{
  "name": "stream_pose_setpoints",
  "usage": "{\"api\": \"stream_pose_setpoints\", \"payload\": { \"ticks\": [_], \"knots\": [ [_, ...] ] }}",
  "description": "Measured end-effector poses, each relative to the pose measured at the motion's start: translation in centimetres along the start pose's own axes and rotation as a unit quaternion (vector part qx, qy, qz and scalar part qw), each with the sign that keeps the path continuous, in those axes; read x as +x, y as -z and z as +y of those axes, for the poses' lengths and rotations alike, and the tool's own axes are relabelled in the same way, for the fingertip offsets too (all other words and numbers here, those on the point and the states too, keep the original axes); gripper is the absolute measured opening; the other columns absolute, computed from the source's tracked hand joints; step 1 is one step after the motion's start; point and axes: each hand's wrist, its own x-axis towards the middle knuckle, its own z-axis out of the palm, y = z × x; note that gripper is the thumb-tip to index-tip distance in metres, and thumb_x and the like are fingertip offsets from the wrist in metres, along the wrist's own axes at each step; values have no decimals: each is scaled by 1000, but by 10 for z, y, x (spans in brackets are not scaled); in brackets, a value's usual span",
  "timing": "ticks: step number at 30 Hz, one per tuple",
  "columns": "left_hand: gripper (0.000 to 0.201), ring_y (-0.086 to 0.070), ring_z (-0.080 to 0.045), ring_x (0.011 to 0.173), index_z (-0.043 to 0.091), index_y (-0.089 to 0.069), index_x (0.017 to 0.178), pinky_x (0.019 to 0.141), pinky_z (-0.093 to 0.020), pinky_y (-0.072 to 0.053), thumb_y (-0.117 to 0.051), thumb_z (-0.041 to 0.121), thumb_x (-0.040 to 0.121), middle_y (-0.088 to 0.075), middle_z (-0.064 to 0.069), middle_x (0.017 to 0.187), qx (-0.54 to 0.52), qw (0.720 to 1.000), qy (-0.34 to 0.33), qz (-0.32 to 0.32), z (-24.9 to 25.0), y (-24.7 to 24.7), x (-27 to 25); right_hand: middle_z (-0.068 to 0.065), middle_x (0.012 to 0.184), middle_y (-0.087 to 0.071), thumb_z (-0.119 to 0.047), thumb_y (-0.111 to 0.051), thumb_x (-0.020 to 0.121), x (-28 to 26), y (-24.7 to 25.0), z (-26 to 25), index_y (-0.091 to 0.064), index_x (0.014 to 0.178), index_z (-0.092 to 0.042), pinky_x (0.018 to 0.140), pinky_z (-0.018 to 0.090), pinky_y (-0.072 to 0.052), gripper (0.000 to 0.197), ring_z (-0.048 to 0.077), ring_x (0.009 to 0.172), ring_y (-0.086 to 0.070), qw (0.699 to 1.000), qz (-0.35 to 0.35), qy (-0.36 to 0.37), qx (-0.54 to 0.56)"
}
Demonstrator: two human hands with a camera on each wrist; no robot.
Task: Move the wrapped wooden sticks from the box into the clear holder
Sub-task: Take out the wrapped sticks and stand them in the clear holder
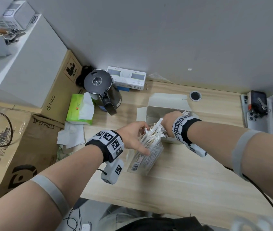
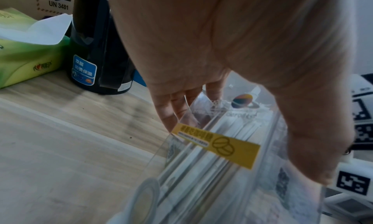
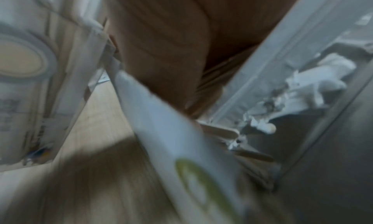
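Observation:
An upright clear holder (image 1: 142,162) with a yellow label (image 2: 232,149) stands on the wooden desk, with several paper-wrapped sticks (image 1: 154,134) poking out of its top. My left hand (image 1: 137,139) grips the holder near its top, fingers (image 2: 173,109) on the far wall and thumb on the near wall. Behind it lies an open white box (image 1: 165,99) holding more wrapped sticks (image 1: 187,112). My right hand (image 1: 170,119) reaches down into that box. In the blurred right wrist view its fingers curl round a bundle of sticks (image 3: 222,131) beside torn wrappers.
A black kettle (image 1: 102,87), a green tissue pack (image 1: 80,109) and loose tissues (image 1: 72,135) sit left of the holder. Cardboard boxes (image 1: 24,147) line the left side. A white carton (image 1: 127,79) leans on the wall. Phones (image 1: 256,117) lie far right, near a cable hole (image 1: 195,95).

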Motion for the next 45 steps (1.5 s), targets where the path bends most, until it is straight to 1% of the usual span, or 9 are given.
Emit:
{"api": "stream_pose_setpoints", "payload": {
  "ticks": [11, 15, 19, 22, 27, 29, 35, 39, 45],
  "knots": [
    [82, -57, -14, 102, 30, -50, 122, 94, -33, -52, -97, 39, 55, -54, 7, 108, 28, 1000, 8, 1, 8, 0, -3, -3, 64, -67, -30, -82, 60, 6, -1, 21, -69, 83, -18, 57, 32, -58, 29, 18, 46, -58, 1000, -8, 1, -11],
    [85, -58, -16, 103, 28, -50, 124, 93, -34, -53, -96, 42, 54, -55, 4, 112, 43, 999, 12, 2, 12, -1, -4, -9, 52, -52, -41, -83, 60, 45, -29, 41, -62, 67, -26, 58, 34, -57, 26, 15, 39, -46, 999, -25, -17, -18],
    [88, -58, -16, 105, 27, -50, 127, 94, -34, -53, -96, 43, 54, -56, 3, 115, 58, 998, 17, 2, 18, -1, -6, -9, 52, -52, -41, -79, 69, 3, -9, 56, -72, 75, -20, 47, 18, -45, 23, 14, 38, -43, 1000, 1, -23, -7],
    [90, -57, -17, 107, 24, -50, 132, 96, -32, -52, -96, 41, 56, -56, 2, 119, 72, 997, 22, -6, 25, 0, -7, -4, 60, -44, -30, -63, 87, -47, 14, 61, -61, 80, -13, 42, 23, -32, 18, 14, 46, -37, 999, 8, -25, 41],
    [91, -57, -17, 109, 23, -49, 136, 93, -29, -51, -96, 39, 59, -54, 1, 119, 92, 995, 28, -4, 34, 2, -8, -1, 72, -52, -26, -56, 94, -70, 15, 75, -63, 98, -10, 48, 22, -37, 17, 15, 59, -50, 997, 14, -24, 73],
    [91, -58, -17, 108, 24, -49, 136, 92, -29, -51, -96, 40, 59, -54, 2, 118, 99, 995, 34, -2, 36, 2, -8, 6, 98, -67, -26, -56, 96, -78, 14, 79, -65, 119, -6, 66, 25, -51, 32, 22, 86, -66, 997, 20, -22, 78],
    [91, -59, -19, 110, 23, -50, 134, 97, -36, -53, -96, 40, 57, -56, 1, 118, 98, 994, 47, 0, 39, 2, -4, 9, 125, -61, -27, -62, 91, -98, 28, 105, -55, 128, -7, 90, 35, -51, 42, 27, 109, -61, 981, 93, -13, 169],
    [90, -59, -20, 112, 21, -51, 135, 98, -36, -53, -96, 39, 59, -56, 0, 119, 96, 994, 47, -5, 45, 1, -3, 4, 79, -66, -19, -62, 87, -112, 40, 111, -61, 104, -10, 56, 26, -50, 19, 19, 61, -60, 974, 86, 20, 210],
    [75, -64, -14, 103, 21, -58, 122, 97, -31, -52, -98, 27, 59, -68, 6, 109, 48, 999, 23, -12, 50, 4, 0, -1, 81, -66, -17, -65, 85, -112, 45, 87, -64, 101, -14, 55, 24, -48, 16, 15, 63, -61, 973, 83, 105, 190]
  ]
}}
